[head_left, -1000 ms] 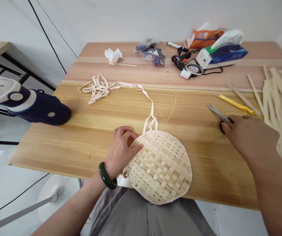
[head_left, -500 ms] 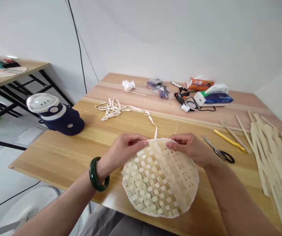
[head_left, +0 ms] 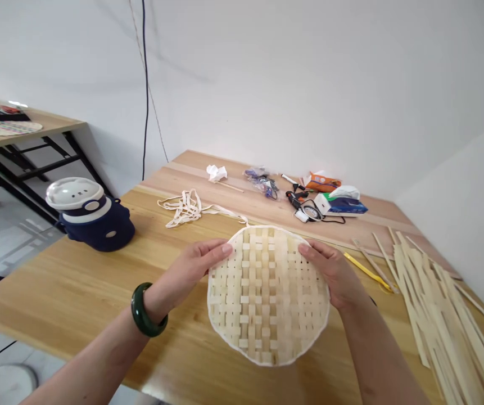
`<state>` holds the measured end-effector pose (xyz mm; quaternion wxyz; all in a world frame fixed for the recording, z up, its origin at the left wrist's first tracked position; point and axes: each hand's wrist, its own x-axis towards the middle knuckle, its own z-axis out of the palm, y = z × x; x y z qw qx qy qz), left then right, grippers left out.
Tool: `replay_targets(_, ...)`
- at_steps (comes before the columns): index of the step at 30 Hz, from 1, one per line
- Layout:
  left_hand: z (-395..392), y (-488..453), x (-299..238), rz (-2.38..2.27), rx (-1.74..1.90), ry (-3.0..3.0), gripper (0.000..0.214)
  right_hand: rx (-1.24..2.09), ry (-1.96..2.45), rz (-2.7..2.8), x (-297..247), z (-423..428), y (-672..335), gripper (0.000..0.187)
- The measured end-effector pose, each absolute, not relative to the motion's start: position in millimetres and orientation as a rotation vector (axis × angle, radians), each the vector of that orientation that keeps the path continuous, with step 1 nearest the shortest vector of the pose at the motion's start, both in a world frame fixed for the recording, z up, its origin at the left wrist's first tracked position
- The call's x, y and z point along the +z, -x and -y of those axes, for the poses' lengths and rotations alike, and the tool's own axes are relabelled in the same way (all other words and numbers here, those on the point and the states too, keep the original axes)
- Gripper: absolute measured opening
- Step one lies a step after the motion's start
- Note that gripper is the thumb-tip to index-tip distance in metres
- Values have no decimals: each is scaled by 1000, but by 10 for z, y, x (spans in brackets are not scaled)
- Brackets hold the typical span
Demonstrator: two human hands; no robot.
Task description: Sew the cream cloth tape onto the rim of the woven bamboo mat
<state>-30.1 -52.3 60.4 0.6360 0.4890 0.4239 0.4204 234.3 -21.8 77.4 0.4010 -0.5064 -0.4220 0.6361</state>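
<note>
A round woven bamboo mat (head_left: pixel 269 298) with a white cloth-tape edge is held up over the table, its weave facing me. My left hand (head_left: pixel 195 264) pinches its upper left rim, thumb on the near face. At the upper right rim, my right hand (head_left: pixel 330 270) grips it the same way. White tape (head_left: pixel 225 211) runs from the mat's top edge back to a loose tangle (head_left: pixel 185 208) on the table. A green bangle (head_left: pixel 146 312) circles my left wrist. The scissors are almost wholly hidden behind my right forearm.
Bamboo strips (head_left: pixel 431 298) lie piled at the right beside a yellow tool (head_left: pixel 368 271). Toward the back are a glue gun (head_left: pixel 298 198), tissue packs (head_left: pixel 343 202), a plastic bag (head_left: pixel 262 183) and crumpled tissue (head_left: pixel 216 172). A navy bear-faced container (head_left: pixel 94 219) stands on the left.
Both hands have slid farther apart along the rim. The mat has turned so its weave stands straight, and is lifted more upright. The view has shifted, and the scissors are now mostly covered.
</note>
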Motion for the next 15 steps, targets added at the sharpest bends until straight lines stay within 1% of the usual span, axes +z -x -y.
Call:
replay_targets(2, 539, 287, 580, -902, 944, -1014, 32, 1618, 1239, 1046, 753, 236, -2329, 23)
replay_targets(5, 548, 269, 582, -936, 979, -921, 33, 1640, 1222, 1090, 721, 249, -2339, 23)
replay_targets(10, 550, 275, 613, -1011, 960, -905, 32, 1594, 1227, 1305, 788, 216, -2393, 39)
replay_targets(15, 565, 250, 613, -1040, 940, -896, 33, 1623, 1266, 1364, 854, 207, -2303, 39)
